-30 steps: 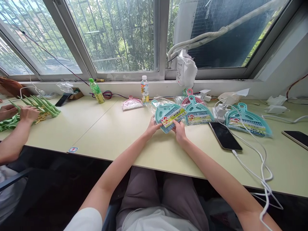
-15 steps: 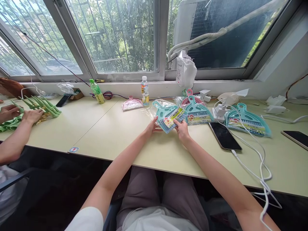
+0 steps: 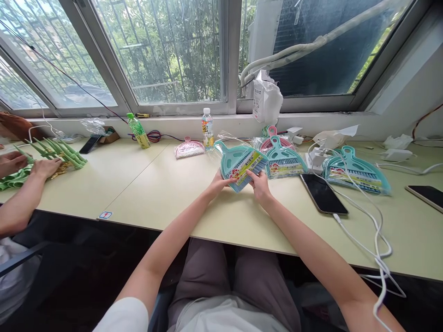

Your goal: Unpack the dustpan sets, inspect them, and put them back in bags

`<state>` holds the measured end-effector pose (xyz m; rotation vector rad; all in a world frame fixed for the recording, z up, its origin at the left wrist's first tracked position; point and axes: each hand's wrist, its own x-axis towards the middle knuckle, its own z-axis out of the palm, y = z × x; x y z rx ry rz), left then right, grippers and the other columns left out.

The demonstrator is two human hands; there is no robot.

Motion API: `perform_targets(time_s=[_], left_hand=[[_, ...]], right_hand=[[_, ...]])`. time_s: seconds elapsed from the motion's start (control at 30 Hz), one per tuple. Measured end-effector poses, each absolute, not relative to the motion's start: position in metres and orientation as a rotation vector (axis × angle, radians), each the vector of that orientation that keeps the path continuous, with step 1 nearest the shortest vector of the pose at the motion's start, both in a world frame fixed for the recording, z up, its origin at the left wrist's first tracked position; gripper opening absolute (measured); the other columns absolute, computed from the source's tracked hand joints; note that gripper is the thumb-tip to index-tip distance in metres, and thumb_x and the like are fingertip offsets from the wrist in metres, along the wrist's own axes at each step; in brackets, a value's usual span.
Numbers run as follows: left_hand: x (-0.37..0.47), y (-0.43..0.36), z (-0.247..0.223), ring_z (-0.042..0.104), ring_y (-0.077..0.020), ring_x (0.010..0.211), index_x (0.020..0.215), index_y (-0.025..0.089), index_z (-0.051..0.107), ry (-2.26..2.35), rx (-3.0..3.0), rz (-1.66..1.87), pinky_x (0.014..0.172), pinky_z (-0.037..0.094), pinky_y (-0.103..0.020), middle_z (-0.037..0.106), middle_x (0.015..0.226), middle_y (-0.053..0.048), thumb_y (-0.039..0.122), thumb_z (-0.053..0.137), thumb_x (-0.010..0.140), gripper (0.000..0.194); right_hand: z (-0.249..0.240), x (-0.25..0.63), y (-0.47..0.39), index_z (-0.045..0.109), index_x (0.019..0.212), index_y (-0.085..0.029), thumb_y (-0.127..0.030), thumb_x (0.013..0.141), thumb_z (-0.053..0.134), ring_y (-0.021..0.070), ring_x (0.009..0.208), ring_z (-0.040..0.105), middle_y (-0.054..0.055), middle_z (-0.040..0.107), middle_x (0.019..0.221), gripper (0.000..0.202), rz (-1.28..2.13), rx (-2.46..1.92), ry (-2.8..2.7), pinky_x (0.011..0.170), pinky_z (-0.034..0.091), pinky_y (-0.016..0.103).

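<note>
Between my hands is a teal dustpan and brush set (image 3: 232, 159) in clear plastic wrap, tilted, with a yellow label across its bristles. My left hand (image 3: 218, 183) grips its lower left edge, thumb lying over the front. From the right, my right hand (image 3: 259, 184) pinches the lower right edge by the label. Just behind my right hand, another wrapped teal set (image 3: 282, 159) lies on the table, with pink and green ones partly hidden behind it. A pink set (image 3: 188, 148) in plastic lies farther back to the left.
More teal sets (image 3: 356, 173) lie at right beside a charger (image 3: 315, 159) with white cables. A phone (image 3: 324, 194) lies in front. Two bottles, one clear (image 3: 207, 131) and one green (image 3: 139, 131), stand at the back. At far left another person's hands (image 3: 44, 168) handle green stalks.
The held dustpan set has shifted slightly left and turned a little. My left thumb has come over its front edge, and its wrap has moved upward.
</note>
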<state>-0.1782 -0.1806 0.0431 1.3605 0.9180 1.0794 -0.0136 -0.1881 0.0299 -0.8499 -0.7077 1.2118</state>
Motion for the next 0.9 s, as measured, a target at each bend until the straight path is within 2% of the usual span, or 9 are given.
perform_targets(time_s=[0.2, 0.4, 0.5, 0.63, 0.8, 0.9], left_hand=[[-0.185, -0.179, 0.044, 0.061, -0.0317, 0.110, 0.129, 0.020, 0.045, 0.872, 1.441, 0.974, 0.082, 0.053, -0.041, 0.063, 0.124, -0.013, 0.034, 0.082, 0.063, 0.077], [-0.194, -0.184, 0.048, 0.057, -0.0318, 0.119, 0.141, 0.027, 0.041, 0.775, 1.437, 0.917, 0.092, 0.050, -0.043, 0.061, 0.129, -0.009, 0.034, 0.080, 0.067, 0.083], [-0.193, -0.184, 0.049, 0.054, -0.0323, 0.124, 0.139, 0.028, 0.046, 0.692, 1.293, 0.967, 0.097, 0.047, -0.045, 0.061, 0.131, -0.008, 0.044, 0.074, 0.075, 0.072], [-0.187, -0.180, 0.050, 0.054, -0.0311, 0.125, 0.129, 0.023, 0.055, 0.561, 1.061, 1.136, 0.103, 0.045, -0.045, 0.063, 0.128, -0.007, 0.059, 0.059, 0.083, 0.059], [-0.195, -0.175, 0.051, 0.064, -0.0265, 0.111, 0.114, 0.020, 0.063, 0.651, 0.963, 1.101, 0.099, 0.048, -0.041, 0.071, 0.108, -0.005, 0.043, 0.063, 0.084, 0.038], [-0.201, -0.175, 0.049, 0.066, -0.0254, 0.103, 0.105, 0.018, 0.067, 0.724, 0.979, 0.965, 0.095, 0.049, -0.039, 0.073, 0.104, -0.008, 0.042, 0.062, 0.085, 0.032]], right_hand=[[0.036, 0.003, -0.181, 0.066, 0.090, -0.022, -0.027, 0.065, 0.082, 0.0199, 0.108, 0.066, 0.001, 0.073, 0.102, 0.030, 1.264, -0.781, -0.651, 0.095, 0.057, 0.031], [0.035, 0.006, -0.181, 0.067, 0.095, -0.023, -0.025, 0.065, 0.083, 0.0223, 0.109, 0.066, 0.001, 0.073, 0.105, 0.034, 1.418, -0.767, -0.760, 0.094, 0.058, 0.035], [0.034, 0.001, -0.183, 0.067, 0.092, -0.024, -0.026, 0.064, 0.084, 0.0234, 0.111, 0.065, 0.001, 0.073, 0.102, 0.033, 1.413, -0.766, -0.741, 0.096, 0.057, 0.037], [0.033, -0.008, -0.188, 0.067, 0.091, -0.023, -0.028, 0.061, 0.086, 0.0243, 0.111, 0.065, 0.001, 0.073, 0.102, 0.035, 1.377, -0.753, -0.738, 0.097, 0.057, 0.038], [0.036, -0.012, -0.192, 0.067, 0.090, -0.022, -0.030, 0.061, 0.085, 0.0267, 0.111, 0.065, 0.003, 0.074, 0.100, 0.036, 1.386, -0.724, -0.767, 0.095, 0.058, 0.042], [0.039, -0.012, -0.195, 0.067, 0.092, -0.021, -0.029, 0.061, 0.085, 0.0270, 0.112, 0.064, 0.004, 0.073, 0.100, 0.037, 1.374, -0.730, -0.759, 0.095, 0.058, 0.042]])
